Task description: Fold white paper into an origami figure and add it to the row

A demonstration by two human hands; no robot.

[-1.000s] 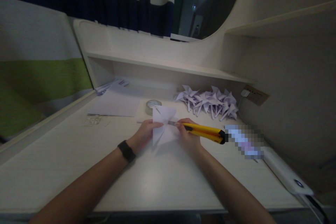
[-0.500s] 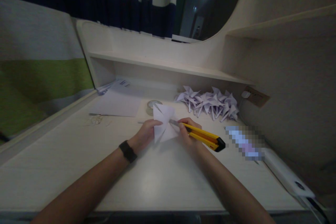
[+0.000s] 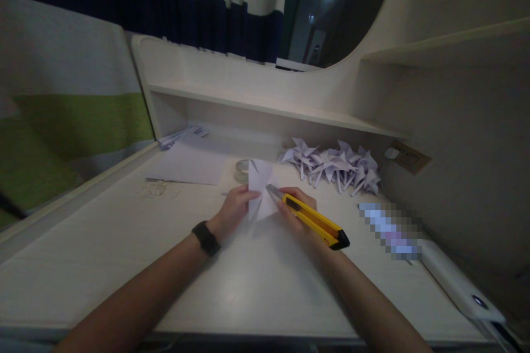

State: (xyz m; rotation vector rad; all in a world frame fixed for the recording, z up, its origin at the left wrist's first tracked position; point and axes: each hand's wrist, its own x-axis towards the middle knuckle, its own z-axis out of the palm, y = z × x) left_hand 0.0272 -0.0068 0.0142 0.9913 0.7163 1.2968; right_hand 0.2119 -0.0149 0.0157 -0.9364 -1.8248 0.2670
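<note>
My left hand [image 3: 235, 207] pinches the left edge of a small white paper square [image 3: 259, 176] with slits running in from its corners. The paper is held up off the desk. In my right hand [image 3: 297, 210] is a yellow utility knife [image 3: 317, 222], its blade out and its tip at the middle of the paper. Whether the tip has gone through the paper I cannot tell. Behind the paper, partly covered by it, lies a roll of clear tape [image 3: 241, 171]. A thin white stick end shows just left of my left hand.
Several folded paper pinwheels [image 3: 331, 162] lie in a row at the back right. White sheets [image 3: 188, 157] and rubber bands [image 3: 156, 188] are at the left. A blurred-out phone-like object [image 3: 389, 231] and a white power strip [image 3: 455, 281] line the right side, below a shelf [image 3: 273, 106].
The view has shifted slightly. The knife is tilted more steeply, its handle end lower and further left, and the paper is turned more edge-on. Both hands keep their holds.
</note>
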